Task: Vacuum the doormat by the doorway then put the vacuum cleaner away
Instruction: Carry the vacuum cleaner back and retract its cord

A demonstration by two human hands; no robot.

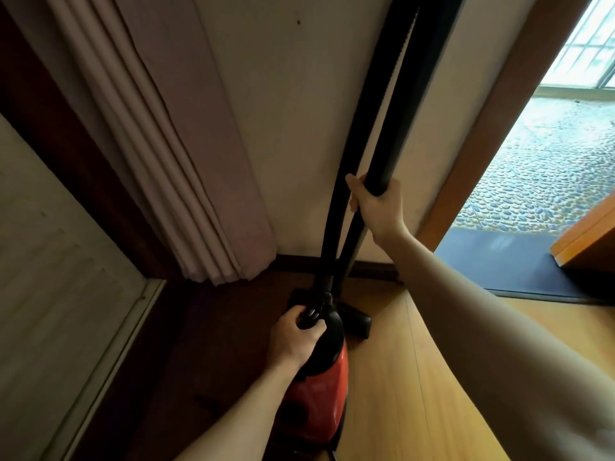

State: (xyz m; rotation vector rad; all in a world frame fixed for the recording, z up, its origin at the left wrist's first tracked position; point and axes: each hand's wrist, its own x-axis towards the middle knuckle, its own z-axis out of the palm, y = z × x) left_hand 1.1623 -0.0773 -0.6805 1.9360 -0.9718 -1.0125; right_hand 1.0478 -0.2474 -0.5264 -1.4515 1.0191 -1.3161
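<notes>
A red and black vacuum cleaner [324,387] stands on the wooden floor close to the wall. My left hand [294,334] grips the black handle on top of its body. My right hand [372,202] is closed around the black wand [412,104], which rises nearly upright against the wall with the black hose [336,211] beside it. The black floor head [357,322] rests on the floor just behind the body. A dark doormat [499,264] lies in the doorway at the right, apart from the vacuum.
A folded pinkish curtain [173,138] hangs at the left of the wall. A dark skirting board [296,261] runs along the wall's foot. The doorway opens onto a pebble-pattern floor [545,174]. An orange wooden door edge [585,241] juts in at the right.
</notes>
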